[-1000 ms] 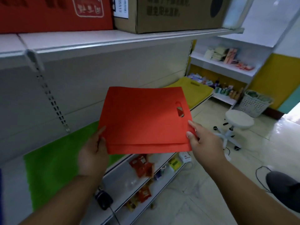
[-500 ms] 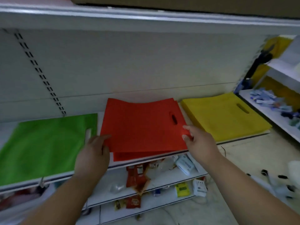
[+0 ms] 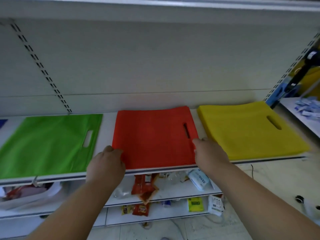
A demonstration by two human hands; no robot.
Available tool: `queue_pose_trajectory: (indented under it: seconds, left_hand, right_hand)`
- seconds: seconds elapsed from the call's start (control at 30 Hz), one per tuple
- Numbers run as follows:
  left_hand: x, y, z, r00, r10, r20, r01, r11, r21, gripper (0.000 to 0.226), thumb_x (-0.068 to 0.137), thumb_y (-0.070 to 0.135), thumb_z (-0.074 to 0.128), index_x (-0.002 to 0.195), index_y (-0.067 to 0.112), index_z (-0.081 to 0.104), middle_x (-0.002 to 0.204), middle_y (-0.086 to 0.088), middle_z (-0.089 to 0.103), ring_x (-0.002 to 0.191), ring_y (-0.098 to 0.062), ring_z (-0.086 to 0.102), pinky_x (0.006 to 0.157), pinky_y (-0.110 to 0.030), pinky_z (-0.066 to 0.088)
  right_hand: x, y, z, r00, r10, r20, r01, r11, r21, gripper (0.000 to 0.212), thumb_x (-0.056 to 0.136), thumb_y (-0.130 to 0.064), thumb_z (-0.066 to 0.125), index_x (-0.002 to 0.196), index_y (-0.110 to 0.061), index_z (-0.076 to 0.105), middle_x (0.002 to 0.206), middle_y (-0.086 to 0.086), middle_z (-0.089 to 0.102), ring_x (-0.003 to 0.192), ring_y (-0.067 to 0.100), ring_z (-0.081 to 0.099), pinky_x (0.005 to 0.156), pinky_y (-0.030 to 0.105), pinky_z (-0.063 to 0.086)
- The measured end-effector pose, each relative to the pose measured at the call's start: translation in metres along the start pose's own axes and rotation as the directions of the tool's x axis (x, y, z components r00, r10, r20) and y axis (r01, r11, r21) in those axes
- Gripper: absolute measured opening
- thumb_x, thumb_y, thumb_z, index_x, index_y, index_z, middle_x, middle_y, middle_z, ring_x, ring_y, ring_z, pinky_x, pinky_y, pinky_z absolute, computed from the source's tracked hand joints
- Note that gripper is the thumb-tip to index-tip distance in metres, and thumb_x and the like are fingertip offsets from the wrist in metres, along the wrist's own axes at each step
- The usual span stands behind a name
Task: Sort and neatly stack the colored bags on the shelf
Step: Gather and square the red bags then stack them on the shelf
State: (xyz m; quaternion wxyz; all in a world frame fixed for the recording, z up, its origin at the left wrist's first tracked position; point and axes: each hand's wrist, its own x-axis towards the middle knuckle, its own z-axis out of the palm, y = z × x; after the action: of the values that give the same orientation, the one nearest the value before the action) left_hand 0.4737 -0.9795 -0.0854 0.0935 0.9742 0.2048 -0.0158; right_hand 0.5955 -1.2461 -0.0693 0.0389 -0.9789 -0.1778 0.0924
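Red bags (image 3: 152,137) are lying flat on the shelf (image 3: 173,168), between the green bags (image 3: 50,144) and the yellow bags (image 3: 249,130), apart from both. Left hand (image 3: 106,166) is gripping the red stack's near left corner, fingers curled at its edge. Right hand (image 3: 210,154) is holding the near right edge, just below the handle slot. Snack packets (image 3: 144,187) are lying jumbled on the lower shelf (image 3: 181,193).

Left hand (image 3: 106,164) and right hand (image 3: 208,154) outstretched, fingers curled
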Motion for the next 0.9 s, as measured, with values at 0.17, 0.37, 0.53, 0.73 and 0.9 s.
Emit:
queue_pose_trajectory:
  seconds: [0.17, 0.37, 0.53, 0.73, 0.9]
  left_hand:
    - [-0.01, -0.008, -0.006, 0.995, 0.0, -0.103, 0.001, 1.0, 0.006, 0.036, 0.092, 0.035, 0.049, 0.127, 0.028, 0.056, 0.108, -0.004, 0.049, 0.079, -0.024, 0.061, 0.062, -0.031, 0.051]
    - [-0.045, -0.069, -0.025, 0.979, 0.017, -0.205, -0.034, 0.996, -0.082, 0.039, 0.087, 0.033, 0.063, 0.123, 0.021, 0.063, 0.109, -0.007, 0.059, 0.081, -0.031, 0.064, 0.067, -0.037, 0.054]
    - [-0.101, -0.192, -0.044, 0.948, -0.167, -0.27, 0.144, 0.984, -0.103, 0.034, 0.079, 0.037, 0.052, 0.105, 0.023, 0.067, 0.095, -0.007, 0.061, 0.076, -0.033, 0.064, 0.061, -0.037, 0.052]
    - [-0.201, -0.377, -0.076, 0.846, -0.398, -0.354, 0.365, 0.917, -0.16, 0.037, 0.088, 0.042, 0.046, 0.116, 0.024, 0.063, 0.104, -0.004, 0.059, 0.083, -0.028, 0.063, 0.07, -0.037, 0.051]
    - [-0.273, -0.485, -0.098, 0.716, -0.568, -0.406, 0.528, 0.821, -0.218, 0.034, 0.095, 0.038, 0.053, 0.127, 0.028, 0.058, 0.116, 0.003, 0.057, 0.1, -0.023, 0.06, 0.069, -0.031, 0.04]
  right_hand:
    - [-0.01, -0.022, -0.018, 0.992, -0.01, -0.123, -0.006, 0.992, -0.129, 0.034, 0.095, -0.029, 0.051, 0.127, -0.016, 0.047, 0.116, 0.009, 0.053, 0.094, 0.027, 0.059, 0.068, 0.034, 0.044]
    - [-0.033, -0.13, -0.042, 0.929, -0.242, -0.279, 0.225, 0.97, -0.092, 0.043, 0.09, -0.041, 0.056, 0.125, -0.017, 0.051, 0.114, 0.009, 0.052, 0.099, 0.032, 0.057, 0.082, 0.04, 0.047]
    - [-0.061, -0.27, -0.043, 0.828, -0.442, -0.345, 0.458, 0.888, -0.04, 0.045, 0.084, -0.039, 0.064, 0.121, -0.014, 0.058, 0.105, 0.012, 0.057, 0.094, 0.035, 0.059, 0.078, 0.04, 0.049]
    - [-0.114, -0.476, -0.021, 0.662, -0.629, -0.408, 0.708, 0.703, 0.065, 0.05, 0.084, -0.039, 0.066, 0.126, -0.012, 0.058, 0.11, 0.012, 0.057, 0.097, 0.033, 0.059, 0.083, 0.042, 0.052]
    - [-0.151, -0.617, -0.016, 0.56, -0.746, -0.36, 0.819, 0.563, 0.107, 0.055, 0.094, -0.045, 0.054, 0.141, -0.019, 0.044, 0.124, 0.002, 0.049, 0.107, 0.021, 0.053, 0.088, 0.036, 0.047]
